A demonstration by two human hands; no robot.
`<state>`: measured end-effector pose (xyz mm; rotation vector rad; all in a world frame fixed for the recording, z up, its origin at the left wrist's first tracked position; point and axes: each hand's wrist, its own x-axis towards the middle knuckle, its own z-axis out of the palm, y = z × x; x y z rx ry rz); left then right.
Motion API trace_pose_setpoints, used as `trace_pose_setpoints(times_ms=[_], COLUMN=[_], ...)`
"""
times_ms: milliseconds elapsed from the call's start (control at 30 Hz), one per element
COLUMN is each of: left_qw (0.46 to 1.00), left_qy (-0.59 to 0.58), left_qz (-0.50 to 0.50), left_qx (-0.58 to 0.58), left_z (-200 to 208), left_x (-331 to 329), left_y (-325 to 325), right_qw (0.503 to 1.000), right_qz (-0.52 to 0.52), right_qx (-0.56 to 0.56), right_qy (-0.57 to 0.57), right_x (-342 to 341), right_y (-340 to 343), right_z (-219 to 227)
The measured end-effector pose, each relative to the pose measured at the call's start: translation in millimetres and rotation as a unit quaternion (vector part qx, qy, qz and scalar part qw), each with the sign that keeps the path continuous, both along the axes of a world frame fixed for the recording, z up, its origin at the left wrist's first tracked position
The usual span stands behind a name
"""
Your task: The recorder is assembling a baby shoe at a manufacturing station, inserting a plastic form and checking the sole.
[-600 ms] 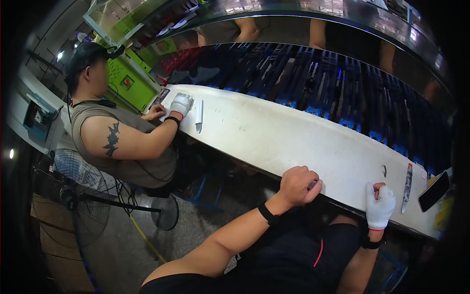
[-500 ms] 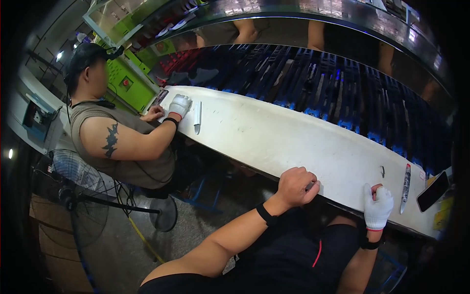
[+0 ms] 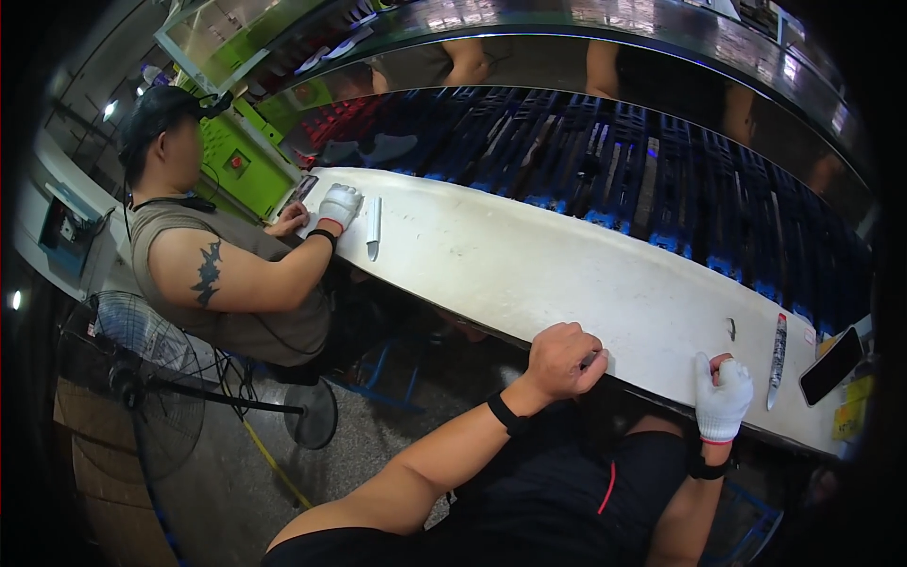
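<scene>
The bench [image 3: 529, 265] lies bare between a co-worker's knife [image 3: 373, 227] and the knife [image 3: 777, 359] at right; blue racks [image 3: 661, 180] wall the far side.

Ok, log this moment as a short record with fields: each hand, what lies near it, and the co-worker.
left hand: bare, curled over the near edge of the white table
right hand: in a white glove, gripping the same edge
knife: flat on the table, just beyond the right hand
phone: dark, right of the knife
co-worker's gloved hand: resting beside a second knife

Long white workbench [image 3: 529, 255], two knives [image 3: 373, 227] [image 3: 777, 348], dark phone [image 3: 830, 366], small dark piece [image 3: 731, 328] lying on it
</scene>
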<state>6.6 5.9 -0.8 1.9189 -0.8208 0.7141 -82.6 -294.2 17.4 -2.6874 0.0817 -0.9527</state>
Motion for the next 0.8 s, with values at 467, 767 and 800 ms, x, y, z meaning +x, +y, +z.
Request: trace_pose_setpoints(times_ms=[467,767,800], left_qw=[1.0,1.0,1.0], left_qy=[-0.008,-0.004,-0.004], left_qz=[0.002,0.002,0.002], left_qx=[-0.003,-0.01,-0.01], left_z=[0.7,-1.7,-0.6], left_x=[1.1,0.4,-0.2], left_y=[0.9,0.2,0.3], right_qw=[1.0,1.0,1.0], right_qz=[-0.006,-0.009,-0.008], right_qx=[-0.01,0.011,0.01], right_qy=[0.004,0.007,0.007], right_x=[0.1,-1.2,-0.9], right_y=[-1.7,0.4,-0.4], right_z=[-4.6,-2.4,-3.4])
